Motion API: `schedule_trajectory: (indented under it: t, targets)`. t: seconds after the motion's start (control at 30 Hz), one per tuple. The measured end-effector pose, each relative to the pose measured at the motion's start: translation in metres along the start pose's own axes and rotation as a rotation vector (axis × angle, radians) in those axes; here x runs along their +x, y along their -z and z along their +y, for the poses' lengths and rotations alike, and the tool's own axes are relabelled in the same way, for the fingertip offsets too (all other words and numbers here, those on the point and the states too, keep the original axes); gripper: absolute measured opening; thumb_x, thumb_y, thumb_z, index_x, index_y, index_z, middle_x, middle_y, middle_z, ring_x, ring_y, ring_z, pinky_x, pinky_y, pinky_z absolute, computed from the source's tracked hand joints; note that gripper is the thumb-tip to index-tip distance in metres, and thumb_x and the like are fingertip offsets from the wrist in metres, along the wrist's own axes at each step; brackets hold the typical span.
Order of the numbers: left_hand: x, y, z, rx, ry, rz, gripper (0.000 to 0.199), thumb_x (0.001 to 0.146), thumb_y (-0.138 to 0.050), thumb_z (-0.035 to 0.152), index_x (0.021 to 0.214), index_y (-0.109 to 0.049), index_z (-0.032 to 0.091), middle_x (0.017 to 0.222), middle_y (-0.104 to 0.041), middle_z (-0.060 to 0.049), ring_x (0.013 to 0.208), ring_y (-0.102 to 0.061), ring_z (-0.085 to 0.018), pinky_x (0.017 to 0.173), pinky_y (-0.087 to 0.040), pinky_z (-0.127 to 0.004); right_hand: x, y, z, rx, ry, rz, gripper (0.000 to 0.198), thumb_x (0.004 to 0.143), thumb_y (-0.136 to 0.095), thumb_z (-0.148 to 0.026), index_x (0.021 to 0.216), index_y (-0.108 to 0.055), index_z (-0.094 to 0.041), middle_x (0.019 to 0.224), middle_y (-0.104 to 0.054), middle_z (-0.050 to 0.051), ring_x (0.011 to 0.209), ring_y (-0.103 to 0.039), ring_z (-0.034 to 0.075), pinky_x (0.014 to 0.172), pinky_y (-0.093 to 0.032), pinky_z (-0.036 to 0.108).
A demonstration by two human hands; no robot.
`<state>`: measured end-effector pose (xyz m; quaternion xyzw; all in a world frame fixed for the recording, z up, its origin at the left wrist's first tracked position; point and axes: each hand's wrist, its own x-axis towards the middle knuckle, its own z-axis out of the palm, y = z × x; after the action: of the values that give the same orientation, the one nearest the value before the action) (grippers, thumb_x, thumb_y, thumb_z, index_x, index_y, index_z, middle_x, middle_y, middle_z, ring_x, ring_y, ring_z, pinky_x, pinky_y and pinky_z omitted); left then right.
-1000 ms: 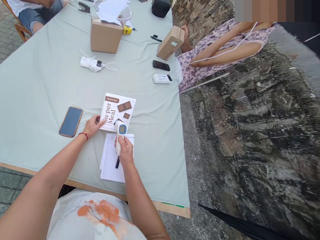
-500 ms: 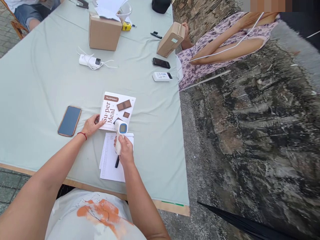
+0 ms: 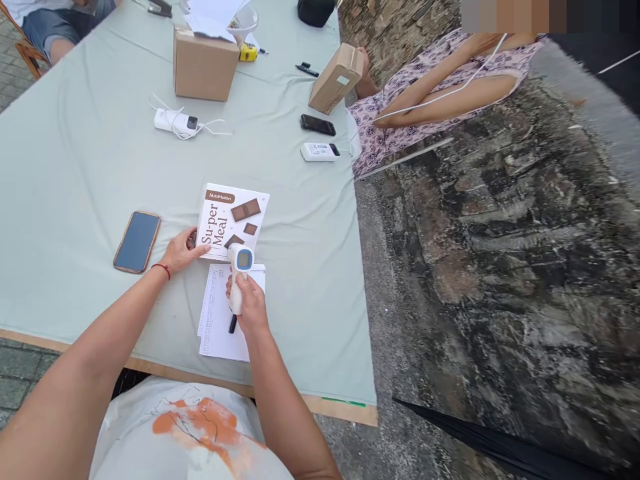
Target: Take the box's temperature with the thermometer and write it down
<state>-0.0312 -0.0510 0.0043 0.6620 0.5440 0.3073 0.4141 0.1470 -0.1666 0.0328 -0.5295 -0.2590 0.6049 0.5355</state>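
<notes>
My left hand point(image 3: 182, 251) grips the lower left edge of a white box point(image 3: 220, 230) printed "NutriMotion Su-per Meal" with pictures of chocolate; its thumb lies on the front and the other fingers are partly hidden. In my right hand point(image 3: 250, 303) is a white infrared thermometer point(image 3: 237, 293) with a blue-rimmed screen, its head close to the box's lower edge. Whether the two touch I cannot tell. Below it, printed paper sheets point(image 3: 220, 333) lie on the table, partly under my right hand, with a black pen point(image 3: 233, 324) on them.
On the cloth-covered table point(image 3: 75, 220) a smartphone point(image 3: 137, 241) lies left of my hand. Farther back are a cardboard box point(image 3: 205, 67) topped with papers, a white power bank point(image 3: 175, 123) with a cable, a black phone point(image 3: 318, 125) and another white device point(image 3: 320, 152). Someone at right holds a brown box point(image 3: 333, 80).
The thermometer in my right hand has dropped slightly relative to the box, showing more of its front. My left hand keeps its grip. The whole view has shifted a little.
</notes>
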Motion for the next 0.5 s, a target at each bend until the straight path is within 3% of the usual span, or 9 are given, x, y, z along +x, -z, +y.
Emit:
schedule_trajectory:
  t: [0.3,0.5]
  targets:
    - [0.004,0.000,-0.007,0.042,-0.064,0.144,0.073,0.079,-0.060,0.060,0.132,-0.053,0.011,0.108,-0.059,-0.011,0.070,-0.051,-0.013,0.068,-0.046,-0.028,-0.044,0.029,-0.009,-0.033,0.044,0.113,0.043,0.074,-0.071,-0.055,0.091,-0.062,-0.017,0.076,-0.055,0.001,0.067,-0.047,0.013,0.059,-0.041,0.025]
    - [0.010,-0.004,-0.019,0.068,-0.147,0.246,0.076,0.082,-0.060,0.061,0.137,-0.048,0.011,0.108,-0.053,-0.011,0.075,-0.053,-0.014,0.072,-0.050,-0.030,-0.063,0.048,-0.011,-0.043,0.040,0.182,0.040,0.074,-0.072,-0.054,0.083,-0.063,-0.016,0.076,-0.054,0.001,0.068,-0.046,0.012,0.061,-0.040,0.024]
